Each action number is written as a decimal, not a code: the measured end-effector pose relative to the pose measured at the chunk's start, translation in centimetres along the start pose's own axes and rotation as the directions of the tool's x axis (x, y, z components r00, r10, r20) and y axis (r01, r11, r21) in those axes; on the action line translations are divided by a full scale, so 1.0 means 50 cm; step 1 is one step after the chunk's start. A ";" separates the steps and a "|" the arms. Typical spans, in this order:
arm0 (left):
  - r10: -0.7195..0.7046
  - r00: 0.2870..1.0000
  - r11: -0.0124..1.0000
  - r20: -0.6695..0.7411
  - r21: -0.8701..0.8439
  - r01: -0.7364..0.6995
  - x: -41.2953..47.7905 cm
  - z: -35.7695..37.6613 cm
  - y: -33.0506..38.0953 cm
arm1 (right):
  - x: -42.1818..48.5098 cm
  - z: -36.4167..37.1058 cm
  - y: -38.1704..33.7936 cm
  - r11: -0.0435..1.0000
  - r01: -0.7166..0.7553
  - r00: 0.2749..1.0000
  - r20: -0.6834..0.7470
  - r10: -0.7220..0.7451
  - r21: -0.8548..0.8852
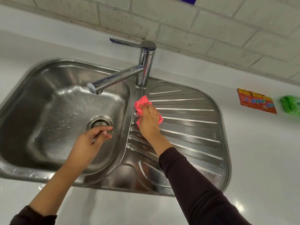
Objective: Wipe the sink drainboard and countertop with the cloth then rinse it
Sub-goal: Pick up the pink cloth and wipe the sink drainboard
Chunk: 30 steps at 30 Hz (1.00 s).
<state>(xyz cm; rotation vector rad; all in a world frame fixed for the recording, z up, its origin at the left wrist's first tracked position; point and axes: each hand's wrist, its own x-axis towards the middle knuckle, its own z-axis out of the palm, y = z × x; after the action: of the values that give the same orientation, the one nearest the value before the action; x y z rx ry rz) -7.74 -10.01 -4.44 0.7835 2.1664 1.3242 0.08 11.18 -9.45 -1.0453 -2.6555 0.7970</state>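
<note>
Our left hand [90,140] hangs loosely curled, empty; our right hand [148,120] grips the cloth [140,103] on the drainboard [194,129]. The packet [257,101] print is unreadable.

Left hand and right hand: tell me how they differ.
The right hand grips the pink cloth on the ribbed drainboard; the left hand holds nothing, fingers loosely curled. The right hand is over the drainboard; the left hand hangs over the basin near the drain. Both have dark sleeves.

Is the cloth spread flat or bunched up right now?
Bunched: the cloth sits crumpled in folds under the right hand, which grips it against the drainboard.
</note>
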 end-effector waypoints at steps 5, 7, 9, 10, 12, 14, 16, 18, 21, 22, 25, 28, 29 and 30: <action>-0.009 1.000 1.000 -0.003 -0.012 0.009 0.003 0.000 0.019 | 0.002 -0.014 -0.032 0.967 0.145 0.989 -0.063 -0.135 0.211; -0.002 1.000 1.000 -0.006 -0.005 0.002 0.008 0.003 0.023 | -0.005 -0.032 -0.039 0.916 0.052 0.998 -0.001 -0.056 0.398; 0.003 1.000 1.000 -0.003 0.006 -0.003 0.013 0.008 0.023 | -0.010 -0.058 -0.028 0.799 -0.098 0.994 0.026 0.104 0.593; 0.004 1.000 1.000 0.001 0.012 -0.004 0.015 0.010 0.022 | -0.010 -0.075 -0.014 0.736 -0.150 0.982 0.013 0.189 0.661; 0.005 1.000 1.000 0.025 0.006 -0.005 0.021 0.021 0.018 | -0.006 -0.121 0.041 0.599 -0.224 0.929 -0.018 0.370 0.768; 0.001 0.999 1.000 0.054 -0.007 0.000 0.026 0.033 0.016 | -0.004 -0.179 0.106 0.580 -0.238 0.876 -0.086 0.475 0.779; 0.009 0.996 1.000 0.083 -0.005 -0.008 0.032 0.045 0.013 | -0.003 -0.229 0.166 0.681 -0.198 0.839 -0.237 0.489 0.705; 0.025 0.995 1.000 0.100 -0.005 -0.025 0.038 0.055 0.014 | 0.004 -0.267 0.223 0.784 -0.155 0.801 -0.388 0.456 0.601; 0.032 0.992 0.999 0.124 -0.007 -0.032 0.043 0.069 0.019 | 0.027 -0.287 0.300 0.881 -0.164 0.821 -0.433 0.371 0.444; 0.029 0.991 1.000 0.133 -0.004 -0.029 0.044 0.073 0.022 | 0.036 -0.282 0.319 0.917 -0.228 0.845 -0.402 0.353 0.326; 0.002 0.988 1.000 0.154 -0.008 -0.001 0.047 0.078 0.026 | 0.053 -0.247 0.358 0.917 -0.395 0.868 -0.351 0.351 -0.060; -0.017 0.987 1.000 0.160 -0.002 0.017 0.050 0.080 0.025 | 0.081 -0.229 0.355 0.896 -0.425 0.859 -0.368 0.355 -0.126; -0.016 0.987 1.000 0.162 0.004 0.015 0.050 0.082 0.025 | 0.098 -0.228 0.353 0.896 -0.416 0.869 -0.358 0.342 -0.153; -0.016 0.987 1.000 0.161 0.010 0.015 0.049 0.082 0.024 | 0.117 -0.227 0.351 0.898 -0.403 0.881 -0.340 0.328 -0.179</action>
<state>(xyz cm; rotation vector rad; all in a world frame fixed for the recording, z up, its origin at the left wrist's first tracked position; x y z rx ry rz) -6.56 -5.33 -5.33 0.8451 2.0487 1.2009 9.87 30.55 -9.56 -1.6277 -2.3603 0.3238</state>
